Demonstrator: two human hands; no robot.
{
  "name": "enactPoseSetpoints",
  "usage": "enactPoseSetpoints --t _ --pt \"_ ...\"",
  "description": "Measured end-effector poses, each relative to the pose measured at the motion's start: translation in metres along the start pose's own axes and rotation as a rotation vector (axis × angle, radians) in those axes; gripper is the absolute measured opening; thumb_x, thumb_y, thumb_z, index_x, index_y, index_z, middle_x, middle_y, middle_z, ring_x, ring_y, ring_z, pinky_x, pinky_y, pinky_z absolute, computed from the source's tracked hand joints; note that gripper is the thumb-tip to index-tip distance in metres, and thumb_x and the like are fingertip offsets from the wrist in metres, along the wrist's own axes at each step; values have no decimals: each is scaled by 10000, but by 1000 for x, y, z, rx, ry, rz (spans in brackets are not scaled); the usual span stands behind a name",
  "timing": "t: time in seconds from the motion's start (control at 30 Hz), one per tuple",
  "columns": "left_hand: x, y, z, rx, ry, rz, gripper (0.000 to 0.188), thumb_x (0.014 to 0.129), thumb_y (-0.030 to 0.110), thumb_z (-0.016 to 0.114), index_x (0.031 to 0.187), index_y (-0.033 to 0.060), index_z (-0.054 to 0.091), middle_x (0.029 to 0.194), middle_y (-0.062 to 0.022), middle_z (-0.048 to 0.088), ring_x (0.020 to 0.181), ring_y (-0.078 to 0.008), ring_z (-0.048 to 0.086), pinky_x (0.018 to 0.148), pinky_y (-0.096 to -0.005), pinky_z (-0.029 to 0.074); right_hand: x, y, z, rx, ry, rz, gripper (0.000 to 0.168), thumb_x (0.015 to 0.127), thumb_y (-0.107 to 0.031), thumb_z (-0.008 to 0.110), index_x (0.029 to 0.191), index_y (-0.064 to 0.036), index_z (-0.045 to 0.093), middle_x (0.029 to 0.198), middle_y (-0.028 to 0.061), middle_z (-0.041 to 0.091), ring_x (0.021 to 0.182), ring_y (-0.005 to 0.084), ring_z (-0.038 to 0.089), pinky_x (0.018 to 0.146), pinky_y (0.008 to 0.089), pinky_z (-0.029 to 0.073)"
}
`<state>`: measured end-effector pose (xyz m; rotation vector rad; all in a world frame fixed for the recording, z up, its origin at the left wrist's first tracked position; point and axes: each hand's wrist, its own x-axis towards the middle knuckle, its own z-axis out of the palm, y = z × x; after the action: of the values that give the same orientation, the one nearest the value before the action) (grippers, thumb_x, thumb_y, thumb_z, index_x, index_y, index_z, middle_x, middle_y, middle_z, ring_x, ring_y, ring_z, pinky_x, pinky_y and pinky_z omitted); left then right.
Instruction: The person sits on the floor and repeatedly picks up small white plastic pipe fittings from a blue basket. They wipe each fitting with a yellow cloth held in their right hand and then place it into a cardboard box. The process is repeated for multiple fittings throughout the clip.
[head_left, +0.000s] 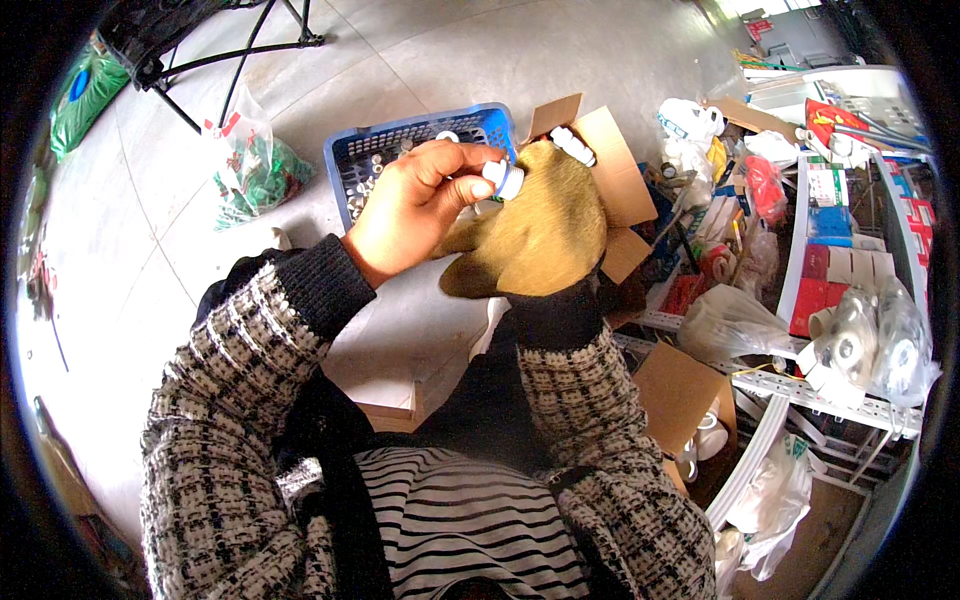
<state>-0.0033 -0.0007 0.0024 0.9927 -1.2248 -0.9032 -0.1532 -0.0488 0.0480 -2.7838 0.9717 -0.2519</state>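
My left hand (416, 199) pinches a white threaded plastic pipe fitting (504, 179) between thumb and fingers. The fitting is over the right end of a blue perforated plastic basket (420, 122) that contains small metal-coloured fittings. A tan, short-furred thing (551, 217) lies directly right of the fitting and covers where my right hand would show; whether it is an animal's head or a mitt I cannot tell. My right sleeve's black cuff meets its lower edge. More white plastic fittings (574, 146) show at its upper edge, in front of an open cardboard box (619, 169).
Metal shelving (787, 247) with bags and small boxes runs along the right. Another open carton (679, 397) holds white pieces at lower right. A clear bag of green items (259, 176) stands on the floor at left, below a black metal frame (240, 52).
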Motion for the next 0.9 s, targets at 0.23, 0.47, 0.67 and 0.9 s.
enactPoseSetpoints --t 0.23,0.47,0.67,0.9 --pt "-9 -3 7 179 4 128 202 763 4 608 965 10 605 862 -114 598 818 -240 581 738 -299 463 1 2 33 208 266 9 303 712 -269 577 905 -37 551 781 112 581 728 298 555 635 390 416" --pt "-15 -3 11 -391 -5 -139 227 828 27 552 1052 -5 568 923 -73 602 832 -166 569 770 -274 466 -8 20 50 1588 91 394 343 722 -208 663 977 -23 528 872 90 591 790 181 577 673 322 467" --pt "-10 -4 13 -691 -37 -395 248 912 78 446 1134 -4 522 964 -42 585 841 -101 558 793 -246 475 -10 22 43 1008 104 283 297 715 -182 647 941 -28 530 836 99 591 754 221 580 650 314 466" --pt "-7 -6 9 -756 -14 -470 243 910 98 458 1122 -3 523 966 -51 587 825 -112 563 790 -244 480 1 4 30 670 44 272 468 555 -233 711 929 -33 514 787 133 560 731 312 563 647 376 458"
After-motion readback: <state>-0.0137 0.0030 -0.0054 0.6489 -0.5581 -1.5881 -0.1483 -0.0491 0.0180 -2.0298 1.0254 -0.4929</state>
